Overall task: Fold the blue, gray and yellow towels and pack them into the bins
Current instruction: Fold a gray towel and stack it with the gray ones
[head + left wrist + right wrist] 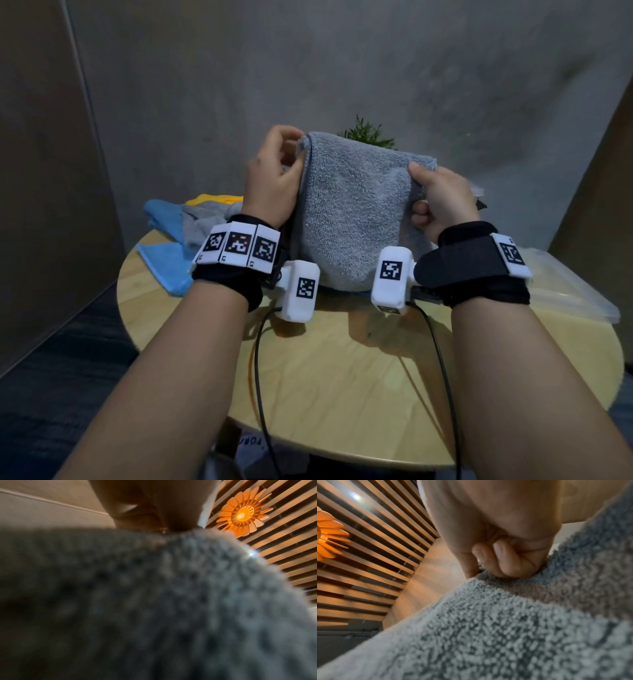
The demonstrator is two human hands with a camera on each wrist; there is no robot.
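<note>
Both hands, left hand [274, 171] and right hand [442, 198], are closed on the gray towel [356, 212], held upright above the round table [342, 377].

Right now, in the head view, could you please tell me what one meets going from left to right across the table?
Blue towel → left hand → gray towel → right hand → clear plastic bin.

Wearing black wrist straps [226, 286] carrying white blocks [236, 247] printed with black-and-white square codes. Trailing thin black cables [259, 377] from both. Showing bare forearms.
</note>
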